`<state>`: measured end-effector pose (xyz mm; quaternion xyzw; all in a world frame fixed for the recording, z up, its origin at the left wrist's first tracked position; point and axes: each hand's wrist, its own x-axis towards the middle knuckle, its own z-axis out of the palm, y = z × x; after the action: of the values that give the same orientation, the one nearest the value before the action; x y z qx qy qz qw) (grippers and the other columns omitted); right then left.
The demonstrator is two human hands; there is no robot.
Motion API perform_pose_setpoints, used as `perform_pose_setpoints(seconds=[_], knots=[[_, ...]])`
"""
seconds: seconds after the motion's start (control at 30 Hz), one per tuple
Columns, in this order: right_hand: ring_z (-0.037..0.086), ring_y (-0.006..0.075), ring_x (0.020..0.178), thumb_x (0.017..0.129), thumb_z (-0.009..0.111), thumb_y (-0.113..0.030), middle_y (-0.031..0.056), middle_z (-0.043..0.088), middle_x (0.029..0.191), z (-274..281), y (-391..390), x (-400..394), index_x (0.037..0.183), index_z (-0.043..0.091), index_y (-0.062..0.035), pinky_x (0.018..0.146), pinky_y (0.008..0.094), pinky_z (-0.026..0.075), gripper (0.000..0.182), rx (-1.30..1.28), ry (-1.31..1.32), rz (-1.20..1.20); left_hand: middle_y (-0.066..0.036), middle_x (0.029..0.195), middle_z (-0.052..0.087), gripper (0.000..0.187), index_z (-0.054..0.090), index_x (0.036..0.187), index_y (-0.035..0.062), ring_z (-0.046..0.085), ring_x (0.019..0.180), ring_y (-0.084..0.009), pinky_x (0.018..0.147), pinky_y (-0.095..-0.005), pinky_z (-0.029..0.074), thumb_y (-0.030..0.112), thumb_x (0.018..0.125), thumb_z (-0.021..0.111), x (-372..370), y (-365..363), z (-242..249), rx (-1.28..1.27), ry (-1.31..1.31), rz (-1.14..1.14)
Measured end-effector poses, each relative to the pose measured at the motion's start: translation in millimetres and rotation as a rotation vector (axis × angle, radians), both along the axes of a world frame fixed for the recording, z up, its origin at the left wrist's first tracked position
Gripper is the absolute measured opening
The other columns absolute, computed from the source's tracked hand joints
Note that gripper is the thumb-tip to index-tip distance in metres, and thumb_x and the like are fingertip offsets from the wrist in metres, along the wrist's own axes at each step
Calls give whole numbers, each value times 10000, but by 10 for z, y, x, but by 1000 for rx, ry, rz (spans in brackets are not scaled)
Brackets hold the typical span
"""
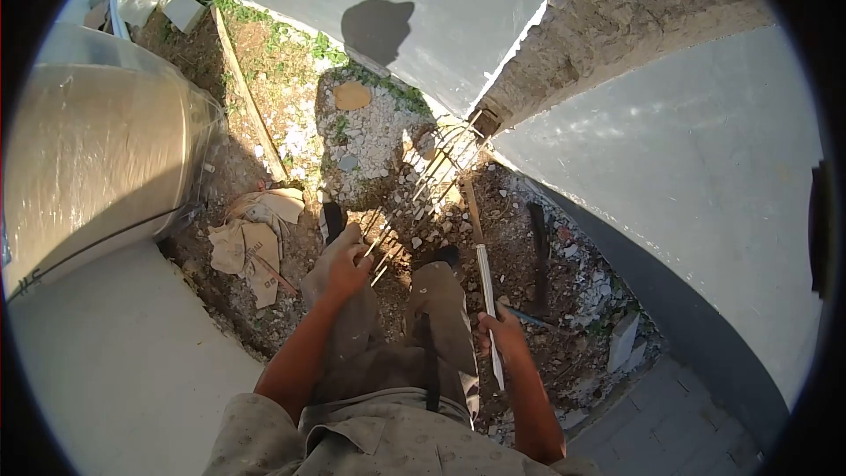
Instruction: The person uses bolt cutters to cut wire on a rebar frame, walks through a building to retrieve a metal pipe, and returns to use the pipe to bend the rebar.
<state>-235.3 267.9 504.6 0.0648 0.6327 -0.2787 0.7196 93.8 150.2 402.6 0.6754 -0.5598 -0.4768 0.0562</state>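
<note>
My right hand (502,333) is closed around a long, narrow white strip (486,278) with lengthwise lines, held beside my right leg. A thin blue-green stick (530,319) sticks out to the right of the same hand. Just beyond the strip's far end, a brown piece of wood (472,210) continues its line. My left hand (346,271) is in front of my left knee, fingers curled at the near end of a thin steel rod. The rod belongs to a bundle of rebar (432,185) running from the wall corner toward my legs.
Grey walls (643,150) meet at a corner ahead, with a rough earthen strip (608,31) between them. Left stands a plastic-wrapped stack (106,141); near it lie crumpled paper sacks (251,251) and a wooden batten (251,97). A dark bar (538,251) lies on the rubble at right.
</note>
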Motion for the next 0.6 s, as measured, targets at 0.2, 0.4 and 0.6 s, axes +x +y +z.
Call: perform_pose_setpoints(seconds=[0.2, 0.4, 0.6], knots=[[452, 112, 449, 891, 550, -121, 27, 477, 661, -45, -813, 280, 962, 494, -43, 409, 282, 384, 120, -1, 10, -91, -227, 1323, 470, 518, 585, 1257, 109, 420, 1261, -397, 1026, -522, 346, 391, 822, 592, 361, -220, -293, 239, -431, -330], [494, 123, 466, 879, 567, -115, 38, 527, 673, -458, -1870, 514, 924, 520, -32, 405, 286, 403, 106, 50, 189, -27, -229, 1393, 392, 621, 466, 1373, 148, 370, 1294, -432, 1061, -543, 315, 391, 814, 581, 806, -829, -497, 280, -475, -270], [550, 122, 478, 893, 577, -144, 75, 603, 684, -1186, -2860, 635, 872, 596, 2, 389, 265, 445, 149, 115, 515, 255, -176, 1376, 419, 578, 486, 1349, 145, 425, 1255, -405, 1013, -518, 388, 360, 822, 586, 953, -1291, -439, 338, -436, -291]])
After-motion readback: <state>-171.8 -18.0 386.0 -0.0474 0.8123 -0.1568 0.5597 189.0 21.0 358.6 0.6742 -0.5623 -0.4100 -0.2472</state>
